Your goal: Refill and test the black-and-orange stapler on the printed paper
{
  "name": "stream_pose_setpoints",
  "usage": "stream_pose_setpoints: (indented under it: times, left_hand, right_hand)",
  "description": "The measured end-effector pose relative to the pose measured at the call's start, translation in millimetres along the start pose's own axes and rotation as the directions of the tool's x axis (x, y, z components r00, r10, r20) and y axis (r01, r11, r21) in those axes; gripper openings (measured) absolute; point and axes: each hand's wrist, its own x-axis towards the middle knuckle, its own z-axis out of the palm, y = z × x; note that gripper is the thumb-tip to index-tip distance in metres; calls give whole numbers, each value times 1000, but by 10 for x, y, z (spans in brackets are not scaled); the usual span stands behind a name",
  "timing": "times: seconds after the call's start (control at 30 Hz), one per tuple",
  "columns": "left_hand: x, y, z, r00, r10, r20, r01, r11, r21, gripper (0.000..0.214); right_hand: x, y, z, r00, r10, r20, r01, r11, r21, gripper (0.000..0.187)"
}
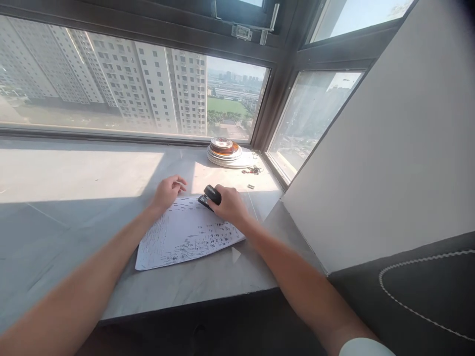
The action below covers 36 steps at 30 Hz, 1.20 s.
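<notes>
My right hand [230, 203] is wrapped round a black stapler [212, 193], its jaw end pointing left over the top edge of a paper sheet [178, 230]. Whether the stapler's jaws have paper between them I cannot tell. Handwriting and printed-looking marks cover much of the sheet, which lies flat on the grey marbled sill [178, 291]. Beside the sheet's upper left corner rests my left hand [168, 192], fingers loosely bent and apart, holding nothing.
Stacked plates and small dishes [224, 154] stand in the window corner. Near them lie a bunch of keys [253, 170] and two small dark strips [251, 186]. A white wall [389, 148] bounds the right side, with a beaded cord [393, 291] below.
</notes>
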Motion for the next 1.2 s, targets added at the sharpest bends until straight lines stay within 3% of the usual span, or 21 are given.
stream_pose_setpoints:
  times: [0.1, 0.2, 0.27, 0.4, 0.47, 0.57, 0.67, 0.77, 0.83, 0.87, 0.97, 1.07, 1.2]
  left_hand:
    - [63, -88, -113, 971, -61, -230, 69, 997, 29, 27]
    - [95, -128, -216, 951, -15, -307, 21, 1000, 14, 27]
    - [116, -172, -285, 928, 1, -373, -11, 1000, -26, 26]
    - [160, -287, -375, 841, -158, -517, 105, 986, -131, 26]
    - [175, -308, -369, 836, -188, -515, 134, 981, -141, 26]
    - [189, -285, -323, 873, -141, -466, 95, 988, -121, 24]
    - [197, -262, -286, 891, -115, -439, 66, 990, -126, 22]
    - [203, -271, -277, 891, -122, -437, 59, 986, -155, 22]
    - [205, -286, -282, 893, -121, -434, 53, 985, -167, 21]
    - [206, -293, -287, 893, -122, -433, 50, 984, -173, 21]
    - [208, -312, -298, 894, -132, -428, 51, 980, -195, 21]
    - [220, -331, -283, 889, -142, -434, 54, 977, -208, 22]
    - [269, -371, -250, 885, -162, -438, 50, 966, -255, 22]
  right_hand:
    - [-7, -48, 96, 998, -14, 62, 13, 1000, 19, 20]
    - [5, 31, 85, 992, 11, 127, -18, 998, 54, 15]
    - [-25, 131, 17, 984, 26, 177, -39, 996, 74, 14]
    - [-242, 425, -251, 974, 81, 212, -103, 990, 99, 25]
    - [-386, 601, -430, 972, 142, 190, -164, 980, 109, 36]
    - [-547, 847, -682, 948, 256, 186, -280, 953, 116, 48]
    - [-594, 1040, -835, 943, 279, 184, -314, 927, 203, 52]
    - [-537, 1201, -873, 947, 321, -3, -308, 912, 273, 45]
    - [-461, 1294, -854, 948, 283, -146, -255, 949, 185, 37]
    - [-419, 1334, -834, 961, 227, -160, -209, 970, 121, 30]
    - [-309, 1413, -742, 995, 93, -33, -92, 995, 24, 27]
    - [-243, 1439, -624, 990, 113, 83, -115, 993, 27, 44]
    - [-155, 1333, -433, 974, 80, 211, -75, 997, -29, 48]
